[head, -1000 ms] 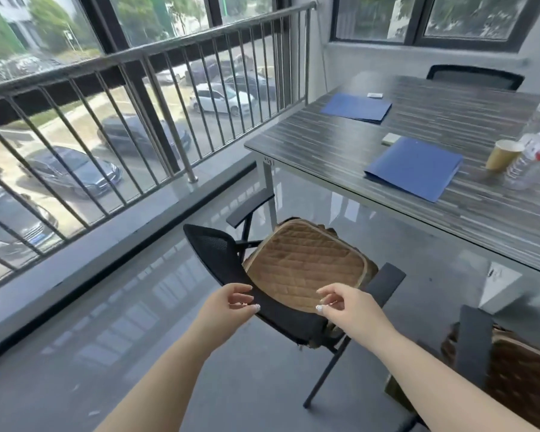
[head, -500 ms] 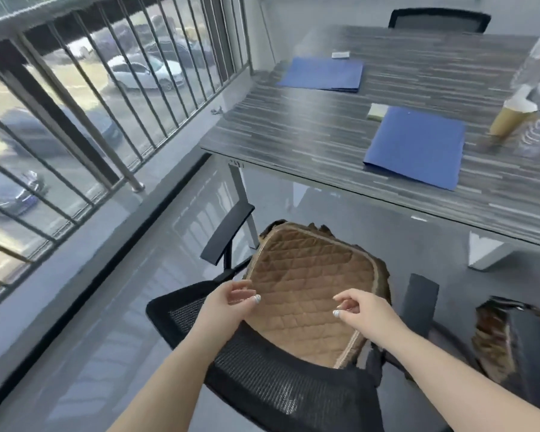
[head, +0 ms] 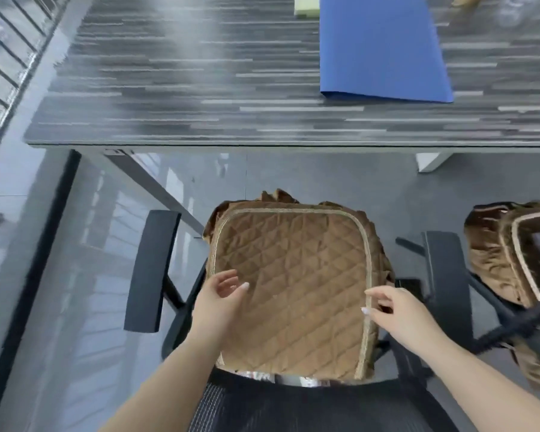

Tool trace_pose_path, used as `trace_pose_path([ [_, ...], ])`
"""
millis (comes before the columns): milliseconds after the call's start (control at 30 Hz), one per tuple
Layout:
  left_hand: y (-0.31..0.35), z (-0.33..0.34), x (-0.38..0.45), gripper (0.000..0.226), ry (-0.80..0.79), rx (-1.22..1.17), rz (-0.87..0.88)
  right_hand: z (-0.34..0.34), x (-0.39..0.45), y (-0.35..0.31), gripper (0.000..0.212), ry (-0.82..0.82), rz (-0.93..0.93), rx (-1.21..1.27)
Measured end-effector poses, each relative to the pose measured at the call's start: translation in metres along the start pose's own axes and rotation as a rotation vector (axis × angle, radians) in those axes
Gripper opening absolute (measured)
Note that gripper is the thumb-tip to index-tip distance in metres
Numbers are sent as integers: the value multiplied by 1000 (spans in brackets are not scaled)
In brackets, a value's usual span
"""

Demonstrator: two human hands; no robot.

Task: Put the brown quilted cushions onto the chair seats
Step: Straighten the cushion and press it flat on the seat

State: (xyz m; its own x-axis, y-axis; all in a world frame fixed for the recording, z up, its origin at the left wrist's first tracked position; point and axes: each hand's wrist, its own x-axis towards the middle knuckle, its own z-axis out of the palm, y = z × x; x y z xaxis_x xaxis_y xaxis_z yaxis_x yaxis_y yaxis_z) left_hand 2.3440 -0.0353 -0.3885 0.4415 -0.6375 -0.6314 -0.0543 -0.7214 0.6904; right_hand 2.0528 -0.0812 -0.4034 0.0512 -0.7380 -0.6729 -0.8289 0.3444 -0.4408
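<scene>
The brown quilted cushion (head: pixel 293 291) lies flat on the seat of the black mesh chair (head: pixel 293 406) in front of you, just short of the striped table (head: pixel 200 88). Your left hand (head: pixel 219 304) is loosely cupped at its left edge, holding nothing. Your right hand (head: pixel 399 310) has thumb and forefinger at the beige piping on the right edge; whether they pinch it is unclear. A second cushion (head: pixel 493 260) sits on the neighbouring chair (head: pixel 446 275) to your right.

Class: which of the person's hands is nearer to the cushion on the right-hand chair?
Right. The right hand is at the right edge of the near cushion, closest to the right-hand cushion; the left hand is over the near cushion's left side.
</scene>
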Motion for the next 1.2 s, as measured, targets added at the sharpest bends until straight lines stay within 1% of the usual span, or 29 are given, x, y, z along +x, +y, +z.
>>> trace_pose_path([
  [100,-30,12,59,44,-18,167,35,30,40,14,58,22,78,-39],
  [167,-44,13,85,60,-38,285,48,38,58,20,75,18,128,-48],
  [233,-61,15,115,77,-52,396,83,51,85,30,86,37,168,-49],
  [367,-88,15,176,87,-10,623,101,69,132,52,98,103,213,-100],
  [500,-97,25,204,98,-31,722,115,78,169,67,111,115,222,-117],
  [633,-103,33,206,108,-33,778,129,81,176,72,114,133,230,-132],
  [833,-118,26,192,111,-39,803,91,89,158,73,109,183,232,-223],
  [900,-116,30,186,110,-8,857,114,92,153,70,106,212,248,-259],
  [967,-111,41,178,108,11,989,256,94,150,62,102,260,170,-350],
  [1033,-105,59,170,107,-69,1091,421,100,152,49,99,281,-18,-408],
  [1067,-103,70,168,108,-131,1132,464,104,154,39,99,241,-97,-428],
  [1133,-101,90,167,113,-224,1194,478,119,159,17,100,122,-184,-484],
  [1200,-100,103,172,118,-244,1220,431,135,167,-1,102,68,-180,-530],
])
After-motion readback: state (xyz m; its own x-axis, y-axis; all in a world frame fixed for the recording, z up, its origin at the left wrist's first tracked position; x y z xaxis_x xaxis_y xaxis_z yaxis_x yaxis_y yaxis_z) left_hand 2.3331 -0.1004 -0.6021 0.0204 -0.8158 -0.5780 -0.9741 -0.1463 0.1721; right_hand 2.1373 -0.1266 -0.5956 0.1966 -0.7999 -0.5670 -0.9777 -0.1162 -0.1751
